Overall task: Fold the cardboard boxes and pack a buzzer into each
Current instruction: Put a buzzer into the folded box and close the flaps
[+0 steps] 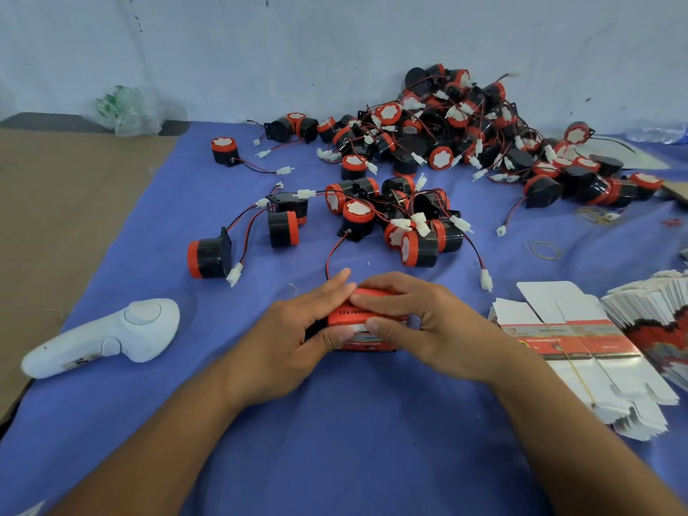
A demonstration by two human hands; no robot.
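A: In the lower middle of the frame, what is held?

B: A small red cardboard box [366, 317] is gripped from both sides. The left hand [309, 329] is curled round its left end; the right hand [420, 322] is closed over its top and right end, with the thumb pressed on the front face. Whether the box is rested on the blue cloth [335, 441] cannot be told.

A: And the buzzers?

B: A heap of buzzers [465, 132] is piled at the upper right, with loose ones scattered toward the middle. Whether one is inside the box cannot be told.

A: Elsewhere?

B: At the right edge, a stack of flat boxes [580, 351] is bound by a rubber band [569, 363]. A white controller [108, 337] is laid at the lower left.
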